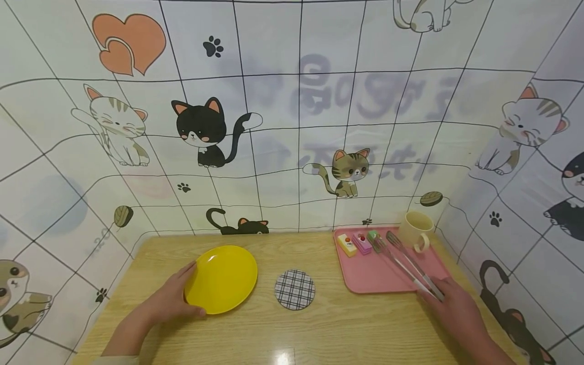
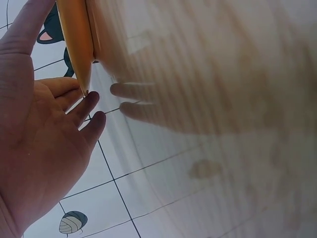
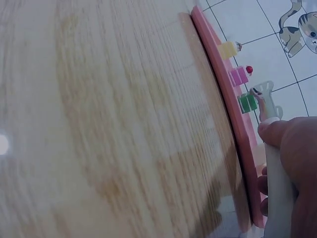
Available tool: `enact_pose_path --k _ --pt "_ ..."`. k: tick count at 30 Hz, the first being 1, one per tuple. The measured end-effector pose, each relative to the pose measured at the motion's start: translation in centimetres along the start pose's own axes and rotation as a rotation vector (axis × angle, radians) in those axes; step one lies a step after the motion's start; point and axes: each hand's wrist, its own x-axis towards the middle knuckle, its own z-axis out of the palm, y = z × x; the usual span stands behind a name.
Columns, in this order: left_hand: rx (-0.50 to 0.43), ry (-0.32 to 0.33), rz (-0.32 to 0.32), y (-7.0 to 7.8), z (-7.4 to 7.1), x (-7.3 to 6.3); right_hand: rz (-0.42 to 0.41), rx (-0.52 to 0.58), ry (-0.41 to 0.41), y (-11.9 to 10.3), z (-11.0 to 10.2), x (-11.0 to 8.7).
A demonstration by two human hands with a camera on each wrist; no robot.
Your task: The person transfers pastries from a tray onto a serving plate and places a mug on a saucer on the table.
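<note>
Yellow plate [image 1: 221, 280], round, lies left of centre in the lower half of the head view, on a wood-grain table [image 1: 356, 329]. The left hand [image 1: 171, 299] grips its left edge, thumb towards the lower rim and fingers along the upper-left rim. In the left wrist view the plate's edge shows at upper left, between thumb and fingers.

The right hand [image 1: 456, 312], at lower right, is closed around the handle end of metal tongs [image 1: 416, 266]. The 2 arms of the tongs stand apart and extend up and left over a pink tray [image 1: 376, 274]. The tips are near a green cake piece [image 1: 374, 238]; contact cannot be determined.

The tray is at right of the frame. Along its upper-left part, 3 cake pieces stand in a row: a yellow cake piece [image 1: 347, 245], a pink cake piece [image 1: 362, 244] and the green piece. A cream mug [image 1: 416, 228] stands at the tray's upper right corner, handle towards the lower right.

Between plate and tray, apart from each, lies 1 round checked coaster [image 1: 294, 289]. Behind is a white gridded wall covering [image 1: 274, 101] printed with cats.
</note>
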Motion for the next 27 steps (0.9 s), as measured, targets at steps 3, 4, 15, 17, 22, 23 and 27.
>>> enact_pose_path --k 3,4,15,17,22,23,27 --pt "-0.009 -0.004 -0.004 0.04 0.01 -0.02 0.031 -0.002 -0.048 -0.02 -0.01 0.24" --pt "-0.01 -0.007 -0.006 0.07 0.01 -0.02 0.037 -0.003 -0.056 -0.01 0.01 0.29" --pt "-0.022 -0.021 -0.024 0.07 -0.04 0.0 0.016 0.0 -0.053 0.11 0.36 0.49" --pt "-0.029 -0.026 -0.032 0.04 -0.04 0.01 0.018 -0.002 -0.06 0.11 0.36 0.56" --pt "-0.032 -0.033 -0.042 0.04 -0.03 0.0 0.035 -0.006 -0.082 0.08 0.3 0.69" --pt "-0.031 -0.034 -0.042 0.04 -0.03 -0.01 0.038 -0.007 -0.085 0.05 0.27 0.69" --pt "-0.027 -0.033 -0.036 0.19 0.01 -0.05 0.038 -0.013 -0.087 0.11 0.26 0.65"
